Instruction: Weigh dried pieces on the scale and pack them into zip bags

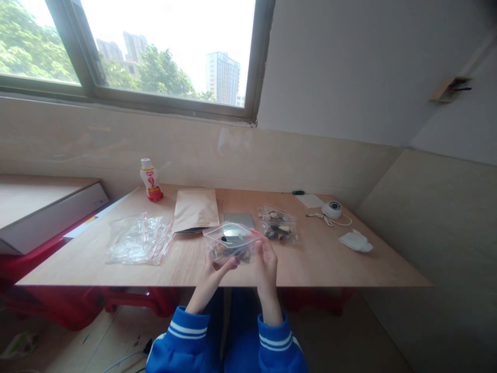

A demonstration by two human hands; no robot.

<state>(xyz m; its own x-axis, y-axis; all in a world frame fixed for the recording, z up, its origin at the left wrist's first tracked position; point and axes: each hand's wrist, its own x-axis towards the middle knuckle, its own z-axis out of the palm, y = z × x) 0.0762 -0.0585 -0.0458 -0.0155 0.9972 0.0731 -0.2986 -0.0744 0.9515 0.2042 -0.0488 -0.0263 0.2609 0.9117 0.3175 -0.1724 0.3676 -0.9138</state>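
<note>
Count: 2 hands, left hand (pixel 209 282) and right hand (pixel 267 272), both on 1 held zip bag (pixel 231 244). 3 clear zip bags in total, with 1 filled zip bag (pixel 278 224) and 1 crumpled zip bag (pixel 139 239) on 1 wooden table (pixel 310 261). Pieces inside the 2 filled bags: too jumbled to count. Also 1 kraft paper envelope (pixel 195 210), 1 drink bottle (pixel 150 180), 1 flat grey slab (pixel 238 219), 1 round white device (pixel 332 209), 1 white cable (pixel 334 221), 1 paper slip (pixel 309 201), 1 crumpled white cloth (pixel 356 241), 1 small green-handled tool (pixel 298 192). 1 window (pixel 135 52).
</note>
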